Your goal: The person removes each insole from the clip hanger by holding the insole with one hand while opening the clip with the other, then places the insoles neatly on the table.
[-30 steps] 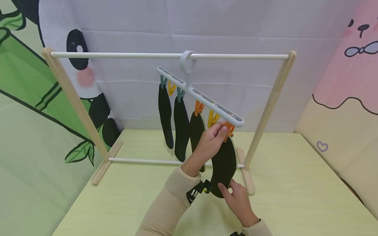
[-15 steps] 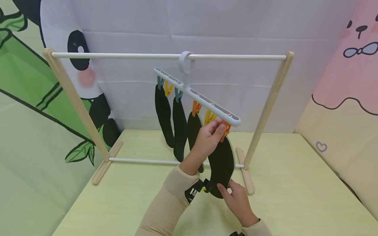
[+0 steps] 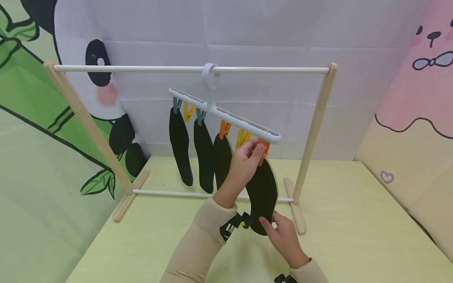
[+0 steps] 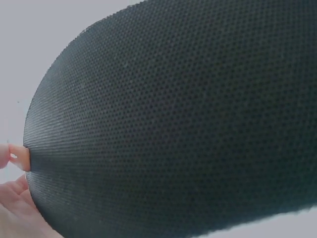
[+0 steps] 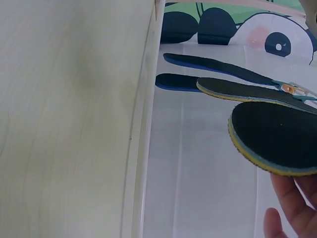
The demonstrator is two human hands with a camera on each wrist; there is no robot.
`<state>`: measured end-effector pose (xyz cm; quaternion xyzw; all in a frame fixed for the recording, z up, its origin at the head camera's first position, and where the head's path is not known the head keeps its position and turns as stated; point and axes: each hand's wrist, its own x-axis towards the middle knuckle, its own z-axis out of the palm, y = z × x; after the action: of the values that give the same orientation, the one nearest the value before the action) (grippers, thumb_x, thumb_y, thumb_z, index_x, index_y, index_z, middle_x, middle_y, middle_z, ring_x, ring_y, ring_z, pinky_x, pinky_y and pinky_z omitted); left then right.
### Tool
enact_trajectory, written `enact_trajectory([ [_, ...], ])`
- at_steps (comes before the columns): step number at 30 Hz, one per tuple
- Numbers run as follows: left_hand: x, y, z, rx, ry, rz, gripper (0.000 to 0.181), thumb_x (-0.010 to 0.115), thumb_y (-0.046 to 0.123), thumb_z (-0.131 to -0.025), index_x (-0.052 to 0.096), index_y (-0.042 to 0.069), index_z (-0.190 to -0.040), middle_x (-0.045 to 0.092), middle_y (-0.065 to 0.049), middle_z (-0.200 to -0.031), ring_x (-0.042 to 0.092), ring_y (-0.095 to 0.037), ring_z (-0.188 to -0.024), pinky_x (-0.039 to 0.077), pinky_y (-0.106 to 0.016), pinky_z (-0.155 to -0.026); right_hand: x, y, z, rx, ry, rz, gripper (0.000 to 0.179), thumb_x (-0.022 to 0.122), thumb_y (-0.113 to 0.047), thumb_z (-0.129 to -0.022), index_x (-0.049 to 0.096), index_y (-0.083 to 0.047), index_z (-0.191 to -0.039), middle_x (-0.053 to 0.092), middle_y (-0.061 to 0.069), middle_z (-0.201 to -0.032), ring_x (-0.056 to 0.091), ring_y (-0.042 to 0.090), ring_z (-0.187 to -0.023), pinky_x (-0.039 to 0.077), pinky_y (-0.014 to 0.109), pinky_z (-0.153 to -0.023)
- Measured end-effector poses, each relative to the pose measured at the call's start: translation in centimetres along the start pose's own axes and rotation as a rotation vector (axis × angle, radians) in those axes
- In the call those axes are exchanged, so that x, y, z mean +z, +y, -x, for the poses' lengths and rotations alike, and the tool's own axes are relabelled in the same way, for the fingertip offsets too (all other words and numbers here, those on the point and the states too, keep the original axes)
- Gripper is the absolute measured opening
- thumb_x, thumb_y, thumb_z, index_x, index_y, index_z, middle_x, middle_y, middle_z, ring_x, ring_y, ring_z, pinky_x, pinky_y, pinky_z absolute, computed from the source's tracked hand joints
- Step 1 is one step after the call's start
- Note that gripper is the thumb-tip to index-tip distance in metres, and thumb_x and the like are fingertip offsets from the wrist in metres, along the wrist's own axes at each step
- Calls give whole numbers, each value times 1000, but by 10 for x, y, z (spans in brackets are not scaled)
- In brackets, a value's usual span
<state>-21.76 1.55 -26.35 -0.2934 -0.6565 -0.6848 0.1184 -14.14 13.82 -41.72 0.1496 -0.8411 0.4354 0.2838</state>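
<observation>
A pale grey clip hanger (image 3: 244,124) hooks over the rack's white top rod (image 3: 141,68). My left hand (image 3: 240,167) pinches the orange clip (image 3: 265,147) at the hanger's near end. Below that clip hangs a black insole (image 3: 263,196), filling much of the left wrist view. Its lower edge is held by my right hand (image 3: 284,237), thumb in front and fingers behind. In the right wrist view, the same insole (image 5: 277,136) shows a yellow and blue edge. Another insole (image 3: 223,155) hangs from an orange clip (image 3: 225,127), partly behind my left forearm.
Two more black insoles (image 3: 179,145) hang from grey-green clips (image 3: 177,104) at the far end. Yellow clips (image 3: 189,111) hang between with nothing in them. Wooden posts (image 3: 316,129) and a low white rod (image 3: 170,193) frame the rack on the pale table (image 3: 354,228).
The hanger has turned a little, its ends shifting left with the insoles. My left hand moves left and slightly up with the orange clip. Both hands keep their grips.
</observation>
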Motion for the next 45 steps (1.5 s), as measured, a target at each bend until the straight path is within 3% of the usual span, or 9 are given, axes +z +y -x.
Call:
enact_trajectory([
  [8,-4,0,-2,-58,-8,-39,27,49,2,-99,55,-16,-119,52,-11,-76,45,-7,-61,38,-20,-59,2,1,1,11,-30,-67,7,66,-8,-89,65,-1,-88,68,2,-81,60,6,-71,49,29,-60],
  [18,-7,-3,-4,-73,48,-116,29,52,4,-98,57,-13,-121,55,-15,-78,46,-7,-64,42,-20,-60,1,-1,-3,99,-77,-68,6,68,-7,-87,65,-2,-88,67,0,-78,61,8,-70,50,31,-63],
  [29,-7,-7,-5,-92,75,-136,28,53,4,-97,58,-14,-118,56,-16,-79,45,-6,-64,42,-20,-59,8,1,-1,130,-87,-81,4,68,-4,-86,66,-2,-89,67,0,-77,61,9,-70,50,30,-63],
  [38,-4,-11,-6,-143,61,-58,28,51,4,-98,58,-15,-118,46,2,-63,40,-7,-56,34,-21,-55,7,3,1,132,-82,-81,7,67,-8,-88,65,-1,-87,67,0,-78,62,10,-71,50,30,-63],
  [45,-2,-13,-7,-129,27,-22,29,48,4,-99,56,-16,-119,43,4,-63,40,-7,-57,33,-21,-56,7,6,2,124,-75,-71,8,67,-8,-87,65,-1,-86,68,1,-78,63,11,-71,51,31,-63],
])
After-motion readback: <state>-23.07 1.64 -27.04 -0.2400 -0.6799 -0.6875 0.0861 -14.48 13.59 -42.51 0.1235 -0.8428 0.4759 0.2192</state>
